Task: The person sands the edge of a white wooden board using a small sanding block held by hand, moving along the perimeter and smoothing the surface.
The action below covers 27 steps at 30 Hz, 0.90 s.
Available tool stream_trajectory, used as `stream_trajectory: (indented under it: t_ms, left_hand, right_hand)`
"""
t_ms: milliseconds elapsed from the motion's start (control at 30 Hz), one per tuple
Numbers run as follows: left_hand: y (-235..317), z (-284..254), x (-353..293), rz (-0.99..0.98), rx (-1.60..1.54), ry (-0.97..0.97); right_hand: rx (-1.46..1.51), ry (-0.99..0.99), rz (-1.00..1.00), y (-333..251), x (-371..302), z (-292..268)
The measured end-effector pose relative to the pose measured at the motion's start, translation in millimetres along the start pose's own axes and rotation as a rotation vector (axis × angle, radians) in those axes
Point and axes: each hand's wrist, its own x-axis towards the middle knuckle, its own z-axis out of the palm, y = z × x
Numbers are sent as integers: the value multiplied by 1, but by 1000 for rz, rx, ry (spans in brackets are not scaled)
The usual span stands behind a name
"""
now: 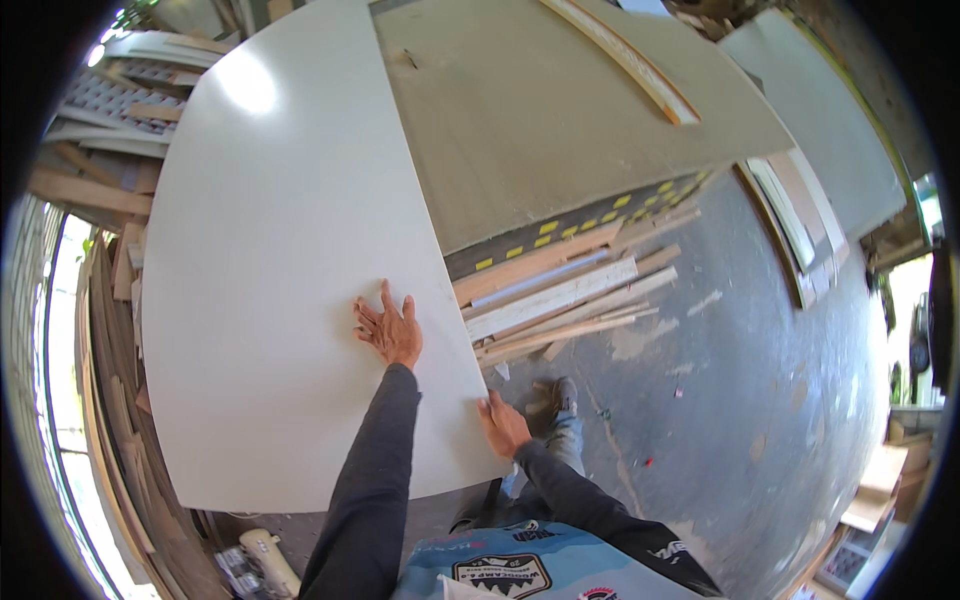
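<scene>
A large smooth white panel (pixel 270 240) covers the left half of the view and lies partly over a grey-brown worktable (pixel 500 110). Flat on its surface rests my left hand (pixel 392 330), fingers spread, not far from the panel's right edge. My right hand (pixel 503 426) is at that edge, close to the near corner. Its thumb and fingers are at the rim, and part of the hand is hidden from view there; it appears to grip the edge.
A long curved wooden strip (pixel 640 62) lies on the worktable. Lumber pieces (pixel 560 295) are stacked under its yellow-marked side. Boards (pixel 785 215) lean at the right, near another pale sheet (pixel 825 110). Timber offcuts (pixel 115 190) crowd the left. Scraps dot the concrete floor (pixel 700 400).
</scene>
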Motion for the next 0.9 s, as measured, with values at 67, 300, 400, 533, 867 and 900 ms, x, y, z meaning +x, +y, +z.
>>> stream_trajectory:
  t_ms: [67, 300, 400, 533, 867, 900]
  left_hand:
    - [-22, -8, 9, 7, -229, -114]
    - [119, -256, -73, 632, -1360, -195]
    - [175, -337, -139, 1068, -1572, -268]
    - [228, -368, -178, 1252, -1553, -158]
    - [256, -365, -190, 1063, -1668, -71]
    - [259, -366, -193, 1012, -1688, -25]
  right_hand:
    - [-10, -44, -102, 10, 35, -16]
    - [-39, 50, -9, 114, 31, -112]
    - [-27, 33, -54, 162, 7, -162]
    - [305, 160, 134, 268, -9, -224]
    - [283, 161, 156, 250, 61, -264]
    - [247, 144, 98, 236, 74, -251]
